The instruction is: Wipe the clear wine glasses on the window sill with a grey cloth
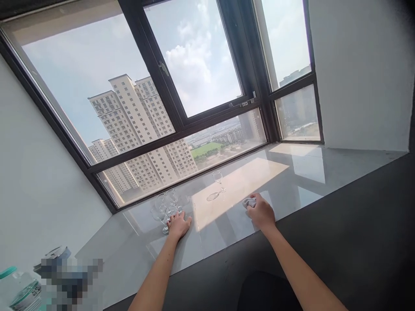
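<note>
My left hand [179, 224] is at the near side of a cluster of clear stemmed glasses [162, 207] on the windowsill. Its fingers are spread and overlap the lower parts of the glasses; whether they touch the glass I cannot tell. In my right hand [262, 214] is a bunched, pale grey-white cloth [249, 202], gripped just above the sill's surface. A single wine glass [218, 178] stands upright farther back, between the two hands, with its shadow beside it on the sunlit stone.
The glossy pale windowsill [220, 235] runs below a dark-framed window [184, 123] and drops off at its front edge. At the lower left stand a clear container with teal trim [24, 293] and a blurred-out item [69, 276]. White walls flank both ends.
</note>
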Demonstrator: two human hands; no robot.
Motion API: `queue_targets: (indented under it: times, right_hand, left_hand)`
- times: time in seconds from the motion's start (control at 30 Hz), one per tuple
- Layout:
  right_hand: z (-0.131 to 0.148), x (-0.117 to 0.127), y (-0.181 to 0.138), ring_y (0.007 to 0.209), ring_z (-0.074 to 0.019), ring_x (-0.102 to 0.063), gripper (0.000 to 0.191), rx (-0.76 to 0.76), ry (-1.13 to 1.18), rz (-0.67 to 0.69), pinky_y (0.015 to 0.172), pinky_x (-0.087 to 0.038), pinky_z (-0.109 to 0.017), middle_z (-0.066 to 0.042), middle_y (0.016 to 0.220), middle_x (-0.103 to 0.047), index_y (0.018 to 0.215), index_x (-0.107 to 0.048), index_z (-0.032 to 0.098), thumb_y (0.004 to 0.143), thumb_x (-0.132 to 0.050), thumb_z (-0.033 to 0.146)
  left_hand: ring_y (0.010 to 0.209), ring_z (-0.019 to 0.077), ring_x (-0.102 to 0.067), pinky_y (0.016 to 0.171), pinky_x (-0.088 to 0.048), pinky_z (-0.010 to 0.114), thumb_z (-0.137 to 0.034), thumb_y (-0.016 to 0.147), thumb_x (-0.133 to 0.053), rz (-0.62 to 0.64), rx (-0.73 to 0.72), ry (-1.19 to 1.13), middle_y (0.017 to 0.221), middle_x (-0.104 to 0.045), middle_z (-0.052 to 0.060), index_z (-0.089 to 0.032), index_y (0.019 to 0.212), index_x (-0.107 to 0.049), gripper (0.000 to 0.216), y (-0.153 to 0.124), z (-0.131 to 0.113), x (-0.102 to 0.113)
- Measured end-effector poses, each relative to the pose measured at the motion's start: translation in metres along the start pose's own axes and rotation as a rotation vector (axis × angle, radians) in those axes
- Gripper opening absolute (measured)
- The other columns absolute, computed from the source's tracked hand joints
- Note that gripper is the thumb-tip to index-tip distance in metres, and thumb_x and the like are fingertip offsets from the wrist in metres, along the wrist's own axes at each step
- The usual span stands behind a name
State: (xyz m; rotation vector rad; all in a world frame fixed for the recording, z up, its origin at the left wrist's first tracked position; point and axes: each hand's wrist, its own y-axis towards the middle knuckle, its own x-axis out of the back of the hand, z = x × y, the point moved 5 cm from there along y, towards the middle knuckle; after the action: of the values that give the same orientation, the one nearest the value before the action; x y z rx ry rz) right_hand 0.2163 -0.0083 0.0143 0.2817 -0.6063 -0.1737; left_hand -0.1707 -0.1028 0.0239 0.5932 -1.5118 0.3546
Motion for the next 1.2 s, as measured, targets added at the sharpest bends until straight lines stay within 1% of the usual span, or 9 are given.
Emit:
queue_targets:
  times: [0.17,0.23,0.33,0.43,0.63,0.77,0.87,1.0,1.2]
  right_hand:
    - [0.000,-0.002,0.000,0.077,-0.0188,-0.056,0.030,0.003,-0.016,0.007,0.058,-0.026,-0.025,-0.007,0.090,-0.065,0.110,-0.058,0.020,0.079,-0.056,0.015]
    - [0.002,-0.002,0.000,0.078,-0.0188,-0.057,0.031,0.004,-0.027,0.007,0.058,-0.026,-0.025,-0.007,0.090,-0.065,0.109,-0.058,0.020,0.079,-0.056,0.014]
    - [0.004,-0.001,-0.001,0.079,-0.0186,-0.057,0.032,0.001,-0.036,0.003,0.058,-0.025,-0.025,-0.006,0.090,-0.065,0.108,-0.059,0.020,0.077,-0.055,0.012]
    - [0.005,0.000,-0.001,0.078,-0.0184,-0.056,0.032,-0.002,-0.029,-0.003,0.058,-0.025,-0.026,-0.006,0.089,-0.065,0.106,-0.060,0.020,0.076,-0.055,0.011]
    - [0.004,0.001,-0.001,0.078,-0.0180,-0.056,0.029,0.019,-0.025,-0.020,0.058,-0.025,-0.025,-0.006,0.087,-0.065,0.105,-0.059,0.020,0.077,-0.056,0.012]
    - [0.003,0.001,0.000,0.078,-0.0180,-0.056,0.030,0.017,-0.010,-0.037,0.059,-0.026,-0.025,-0.005,0.085,-0.065,0.104,-0.059,0.020,0.076,-0.056,0.011]
    - [0.002,0.000,0.001,0.078,-0.0182,-0.056,0.031,0.019,-0.005,-0.036,0.060,-0.026,-0.025,-0.005,0.085,-0.064,0.105,-0.060,0.020,0.076,-0.055,0.010]
    - [0.003,0.000,0.001,0.079,-0.0186,-0.056,0.030,0.026,-0.008,-0.029,0.061,-0.026,-0.026,-0.006,0.087,-0.065,0.104,-0.060,0.020,0.076,-0.055,0.011]
    - [0.004,0.002,-0.001,0.080,-0.0191,-0.057,0.031,0.009,-0.013,0.010,0.060,-0.026,-0.026,-0.007,0.091,-0.065,0.109,-0.058,0.019,0.079,-0.054,0.012]
  left_hand:
    - [0.136,0.0363,-0.039,0.111,-0.026,0.056,-0.056,0.088,-0.042,-0.181,0.048,-0.069,0.142,-0.050,0.016,-0.024,0.132,-0.057,0.056,-0.008,0.003,0.004]
    - [0.126,0.0336,-0.047,0.107,-0.034,0.051,-0.050,0.089,-0.043,-0.257,-0.050,-0.110,0.128,-0.058,0.015,-0.022,0.120,-0.063,0.046,-0.014,-0.008,0.009]
    - [0.116,0.0275,-0.054,0.104,-0.039,0.043,-0.039,0.088,-0.046,-0.244,-0.360,-0.204,0.116,-0.062,0.011,-0.021,0.110,-0.066,0.035,-0.019,-0.047,0.010]
    - [0.122,0.0259,-0.051,0.107,-0.038,0.042,-0.038,0.087,-0.048,-0.159,-0.526,-0.287,0.129,-0.060,0.009,-0.023,0.121,-0.065,0.040,-0.013,-0.099,0.004]
    - [0.145,0.0309,-0.031,0.118,-0.023,0.050,-0.052,0.087,-0.049,0.027,-0.520,-0.248,0.160,-0.033,0.006,-0.035,0.145,-0.047,0.061,0.015,-0.199,-0.012]
    - [0.148,0.0320,-0.026,0.119,-0.019,0.052,-0.058,0.088,-0.043,0.071,-0.447,-0.167,0.162,-0.029,0.007,-0.033,0.150,-0.039,0.068,0.028,-0.230,-0.013]
    - [0.148,0.0300,-0.027,0.120,-0.019,0.050,-0.058,0.089,-0.039,0.086,-0.450,-0.121,0.161,-0.034,0.005,-0.032,0.148,-0.043,0.065,0.028,-0.233,-0.012]
    - [0.146,0.0295,-0.029,0.120,-0.020,0.049,-0.056,0.088,-0.042,0.104,-0.473,-0.117,0.159,-0.038,0.004,-0.033,0.147,-0.046,0.063,0.015,-0.215,-0.008]
    - [0.142,0.0311,-0.035,0.117,-0.024,0.049,-0.054,0.089,-0.046,0.029,-0.540,-0.166,0.153,-0.046,0.004,-0.034,0.146,-0.049,0.060,-0.032,-0.135,-0.001]
